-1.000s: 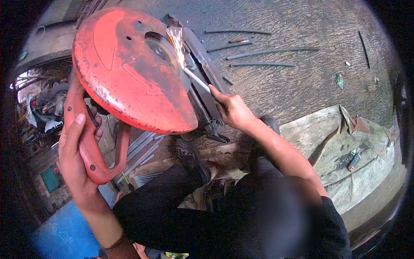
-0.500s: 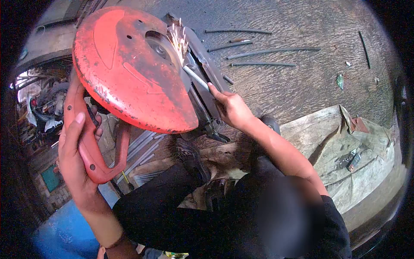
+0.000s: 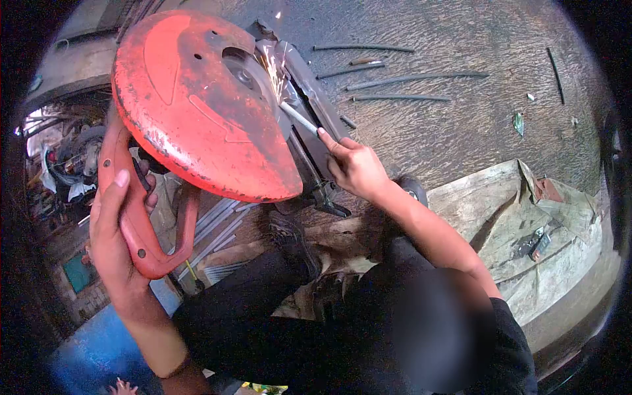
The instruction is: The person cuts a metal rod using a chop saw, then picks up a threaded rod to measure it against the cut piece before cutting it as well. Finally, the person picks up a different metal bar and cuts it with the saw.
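Your left hand [image 3: 110, 230] wrapped the red handle [image 3: 156, 266], likely for control, while your right hand [image 3: 361, 172] pinched the rod [image 3: 301, 119], apparently to steady it against the disc [image 3: 284, 122].

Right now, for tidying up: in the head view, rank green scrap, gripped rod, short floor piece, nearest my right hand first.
1. Gripped rod: in the right hand.
2. Short floor piece: just beyond the hand.
3. Green scrap: far right.
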